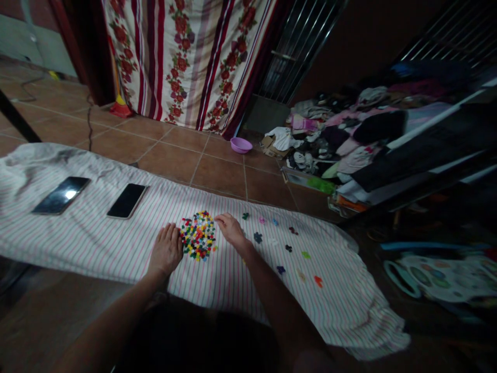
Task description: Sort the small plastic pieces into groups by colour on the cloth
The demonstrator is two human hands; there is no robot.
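Note:
A pile of small multicoloured pieces [199,235], too small to name surely, is spread on a striped cloth [229,280]. Flat on the cloth at the pile's left edge rests my left hand [166,248], fingers stretched out. My right hand [230,228] is at the pile's right edge, thumb and fingers pinched together; whatever they hold is too small to make out. Small groups sorted by colour lie to the right, among them dark grey pieces [258,238], green pieces [245,215], pink pieces [262,220], dark blue pieces [280,270], lime pieces [306,255] and orange pieces [318,281].
Two dark-screened phones or tablets, a nearer phone [127,201] and a farther-left device [62,195], lie on the cloth's left side. Beyond the cloth a purple basin [241,145] stands on the tiled floor, near a heap of clothes [334,129]. A floral curtain [186,62] hangs behind.

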